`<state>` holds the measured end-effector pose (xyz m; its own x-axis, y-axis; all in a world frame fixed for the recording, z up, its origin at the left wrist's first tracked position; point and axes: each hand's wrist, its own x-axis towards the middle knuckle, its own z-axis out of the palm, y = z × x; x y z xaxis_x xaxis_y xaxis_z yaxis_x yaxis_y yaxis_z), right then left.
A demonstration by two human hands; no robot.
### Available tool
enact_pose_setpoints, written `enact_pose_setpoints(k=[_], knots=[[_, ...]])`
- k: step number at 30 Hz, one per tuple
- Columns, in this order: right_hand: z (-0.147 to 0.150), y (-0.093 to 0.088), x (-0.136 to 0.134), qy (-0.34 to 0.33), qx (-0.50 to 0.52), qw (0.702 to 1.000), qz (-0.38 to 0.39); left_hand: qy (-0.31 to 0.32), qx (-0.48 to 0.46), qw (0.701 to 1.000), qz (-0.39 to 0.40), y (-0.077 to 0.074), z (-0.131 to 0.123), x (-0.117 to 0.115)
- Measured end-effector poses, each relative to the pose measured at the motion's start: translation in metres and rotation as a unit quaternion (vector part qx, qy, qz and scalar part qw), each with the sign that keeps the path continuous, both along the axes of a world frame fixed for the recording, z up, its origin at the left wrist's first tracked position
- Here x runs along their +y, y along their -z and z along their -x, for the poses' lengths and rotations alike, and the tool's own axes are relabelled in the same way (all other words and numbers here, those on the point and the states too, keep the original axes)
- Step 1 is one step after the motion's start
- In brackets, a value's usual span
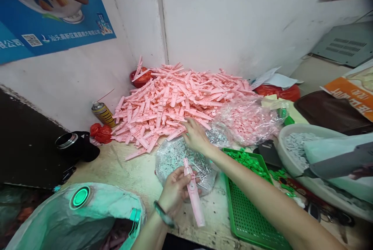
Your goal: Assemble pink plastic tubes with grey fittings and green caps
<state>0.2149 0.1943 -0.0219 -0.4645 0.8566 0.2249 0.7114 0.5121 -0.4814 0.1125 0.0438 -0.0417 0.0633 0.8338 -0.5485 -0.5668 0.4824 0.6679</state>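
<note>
Pink plastic strip (194,203) sits gripped in the left hand (174,191) on my feed. I have the right hand (196,135) open, resting at the edge of the pink heap (171,102), past a clear bag of grey parts (177,164) and a green tray (244,203), against a white wall (233,21).

An aerosol can (102,114) stands by the wall (221,21) below a blue poster (55,36).

Below the pile of pink plastic strips (166,102), the left hand (175,191) hides part of a pink strip (194,207); grey pieces (171,157) in a clear bag (208,180) are too small to tell; the picture's bottom edge cuts off a green tray (247,215).
</note>
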Motion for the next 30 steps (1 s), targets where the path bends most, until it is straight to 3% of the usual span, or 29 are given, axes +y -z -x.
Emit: enact_pose_setpoints(k=[3,5,8,11,12,15,20,23,30], knots=[[0.017,-0.006,0.039,-0.003,-0.027,1.000,0.003,-0.026,-0.010,0.999,0.027,-0.004,0.003,-0.002],[0.016,-0.008,0.040,0.002,-0.035,0.999,0.013,-0.041,-0.009,0.999,0.033,-0.005,0.007,-0.001],[-0.006,-0.008,0.002,-0.012,-0.030,0.998,0.055,-0.072,-0.010,0.997,0.020,-0.003,0.012,0.003],[-0.039,-0.004,-0.055,-0.098,0.016,0.976,0.193,-0.093,-0.015,0.995,-0.017,0.002,0.009,0.009],[-0.048,-0.002,-0.073,-0.098,0.022,0.976,0.194,-0.092,-0.019,0.995,-0.034,0.004,0.005,0.011],[-0.064,0.006,-0.107,-0.028,0.009,0.992,0.125,-0.078,-0.027,0.994,-0.073,0.005,-0.012,0.014],[-0.061,0.020,-0.122,0.044,0.116,0.991,0.039,-0.090,-0.013,0.993,-0.069,0.005,-0.029,0.014],[-0.055,0.023,-0.129,0.046,0.121,0.991,-0.014,-0.109,-0.025,0.992,-0.062,0.005,-0.030,0.012],[-0.050,0.027,-0.136,0.028,0.074,0.996,-0.047,-0.105,-0.032,0.992,-0.059,0.006,-0.030,0.009]])
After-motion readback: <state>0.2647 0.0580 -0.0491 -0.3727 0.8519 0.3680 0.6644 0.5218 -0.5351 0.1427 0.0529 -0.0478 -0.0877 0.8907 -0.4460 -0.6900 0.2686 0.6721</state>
